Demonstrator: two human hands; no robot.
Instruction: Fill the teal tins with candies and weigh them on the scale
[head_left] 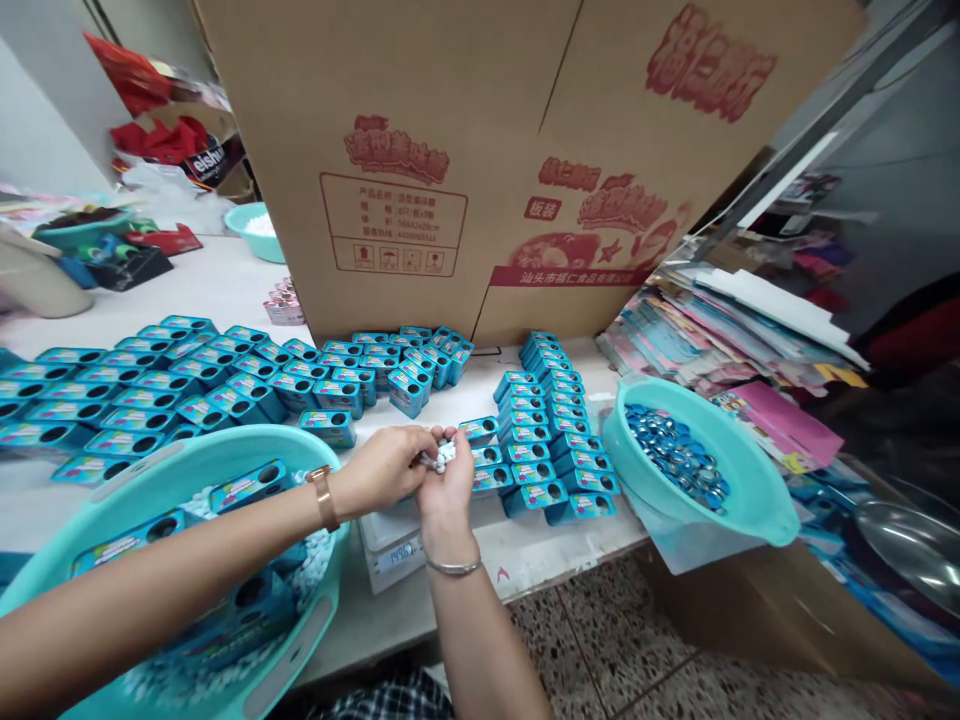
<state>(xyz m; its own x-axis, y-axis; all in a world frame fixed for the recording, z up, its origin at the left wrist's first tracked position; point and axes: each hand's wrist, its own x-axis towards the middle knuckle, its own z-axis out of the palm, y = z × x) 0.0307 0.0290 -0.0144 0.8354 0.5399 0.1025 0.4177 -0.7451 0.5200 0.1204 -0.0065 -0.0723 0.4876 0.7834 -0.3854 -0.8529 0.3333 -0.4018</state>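
My left hand (386, 468) and my right hand (448, 478) meet over the front of the white table (225, 290). Both are closed around a small cluster of white candy pieces (444, 456) held between them. Just beyond the fingers lies an open blue tin (480, 430). Two neat columns of blue tins (551, 430) stand to the right. A wide spread of the same tins (172, 385) covers the table to the left. A small white scale (394, 545) sits under my wrists.
A teal basin (161, 570) with white candies and several tins sits at my front left. Another teal basin (750, 480) at the right holds blue round lids. A big cardboard box (487, 150) walls off the back. Stacked printed sheets (720, 330) lie at right.
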